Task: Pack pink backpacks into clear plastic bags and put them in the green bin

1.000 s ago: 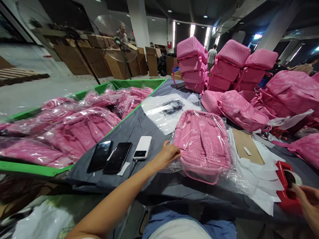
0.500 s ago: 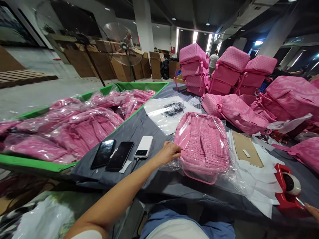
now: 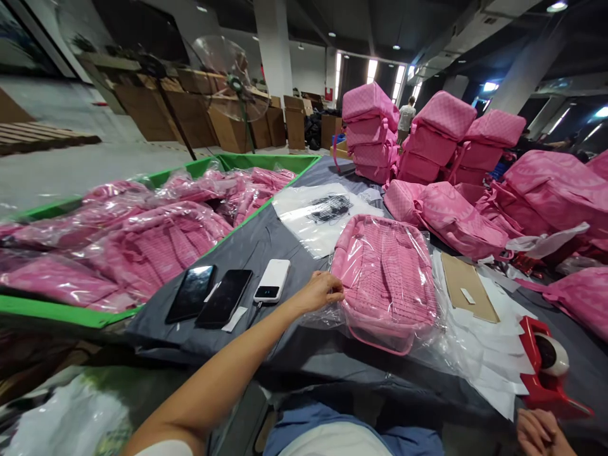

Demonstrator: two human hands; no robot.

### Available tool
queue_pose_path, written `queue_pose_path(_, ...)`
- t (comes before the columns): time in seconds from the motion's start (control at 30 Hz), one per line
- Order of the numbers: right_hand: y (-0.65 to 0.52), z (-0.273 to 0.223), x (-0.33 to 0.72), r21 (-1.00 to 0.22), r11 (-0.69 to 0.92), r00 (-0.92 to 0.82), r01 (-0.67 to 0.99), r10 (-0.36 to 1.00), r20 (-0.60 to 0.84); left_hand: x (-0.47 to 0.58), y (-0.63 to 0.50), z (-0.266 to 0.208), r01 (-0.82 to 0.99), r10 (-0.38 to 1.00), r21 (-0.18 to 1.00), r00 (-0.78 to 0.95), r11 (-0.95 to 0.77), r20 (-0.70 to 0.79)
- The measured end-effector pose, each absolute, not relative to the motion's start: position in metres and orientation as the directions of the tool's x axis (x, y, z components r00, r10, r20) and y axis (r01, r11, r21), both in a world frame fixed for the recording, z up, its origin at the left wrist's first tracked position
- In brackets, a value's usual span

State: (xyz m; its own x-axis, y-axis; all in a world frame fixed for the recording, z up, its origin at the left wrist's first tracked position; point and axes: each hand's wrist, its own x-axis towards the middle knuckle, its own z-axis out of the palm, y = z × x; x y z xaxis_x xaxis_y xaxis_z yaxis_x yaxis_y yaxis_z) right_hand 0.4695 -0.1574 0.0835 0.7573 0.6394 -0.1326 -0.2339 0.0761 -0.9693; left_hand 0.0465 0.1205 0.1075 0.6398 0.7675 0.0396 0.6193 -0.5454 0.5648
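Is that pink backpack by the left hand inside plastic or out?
Inside: clear, shiny plastic covers the pink backpack and spreads past its edges.

Bare-handed, a worker wears a plain off-white top (image 3: pixel 339 439) with a short white sleeve (image 3: pixel 165 448) that leaves the left forearm (image 3: pixel 247 348) uncovered. Creased blue bottoms (image 3: pixel 301 427) show below, while the left hand (image 3: pixel 319 294) and right hand (image 3: pixel 540 430) have slender, rounded fingers.

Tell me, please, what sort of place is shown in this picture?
Probably a bag workshop or warehouse: it shows stacked pink backpacks, a green-edged bin full of plastic-wrapped backpacks, and a red tape dispenser on the table.
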Motion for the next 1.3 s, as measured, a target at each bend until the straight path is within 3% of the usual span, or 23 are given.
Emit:
queue_pose_path(0.13,-0.109,0.118,0.407,-0.964,0.140,0.629,-0.224,0.776,-0.034,0.046,0.121,0.105,0.596,0.767,0.587,0.638,-0.547,0.066)
queue_pose_path(0.2,-0.072,0.140,0.373,-0.991,0.116,0.408,-0.061,0.909,0.081,0.047,0.121,0.105,0.590,0.767,0.593,0.637,-0.548,0.075)
queue_pose_path(0.27,-0.029,0.159,0.339,-0.962,0.159,0.073,0.221,0.981,0.179,0.047,0.120,0.106,0.589,0.770,0.598,0.634,-0.544,0.077)
queue_pose_path(0.37,0.036,0.176,0.290,-0.750,0.292,-0.389,0.593,0.920,0.051,0.047,0.118,0.108,0.588,0.775,0.605,0.628,-0.536,0.075)
queue_pose_path(0.43,0.072,0.180,0.264,-0.508,0.368,-0.489,0.779,0.863,-0.125,0.047,0.117,0.109,0.587,0.776,0.610,0.626,-0.532,0.075)
queue_pose_path(0.53,0.109,0.178,0.245,-0.230,0.370,-0.429,0.900,0.846,-0.316,0.047,0.116,0.110,0.583,0.776,0.615,0.626,-0.531,0.077)
queue_pose_path(0.6,0.121,0.175,0.247,-0.187,0.336,-0.381,0.923,0.862,-0.333,0.047,0.116,0.109,0.578,0.771,0.617,0.632,-0.534,0.076)
queue_pose_path(0.73,0.110,0.172,0.264,-0.097,0.166,-0.176,0.981,0.979,-0.105,0.046,0.118,0.109,0.566,0.765,0.624,0.639,-0.539,0.080)
queue_pose_path(0.83,0.083,0.165,0.263,-0.194,0.204,-0.195,0.960,0.979,0.061,0.046,0.120,0.107,0.557,0.761,0.628,0.642,-0.543,0.089)
queue_pose_path(0.93,0.066,0.150,0.247,-0.277,0.293,-0.305,0.915,0.952,-0.002,0.047,0.122,0.104,0.554,0.756,0.627,0.649,-0.547,0.085)
queue_pose_path(1.03,0.071,0.135,0.226,-0.175,0.257,-0.281,0.950,0.951,-0.128,0.048,0.121,0.102,0.563,0.761,0.628,0.645,-0.536,0.071)
queue_pose_path(1.13,0.082,0.128,0.218,-0.131,0.241,-0.257,0.962,0.959,-0.120,0.046,0.123,0.104,0.559,0.766,0.651,0.641,-0.514,0.055)
queue_pose_path(1.2,0.078,0.126,0.230,-0.254,0.240,-0.241,0.937,0.970,0.026,0.041,0.130,0.108,0.536,0.764,0.690,0.644,-0.486,0.038)
queue_pose_path(1.3,0.041,0.123,0.276,-0.479,0.263,-0.047,0.837,0.908,0.417,0.030,0.154,0.108,0.498,0.799,0.773,0.600,-0.394,0.021)
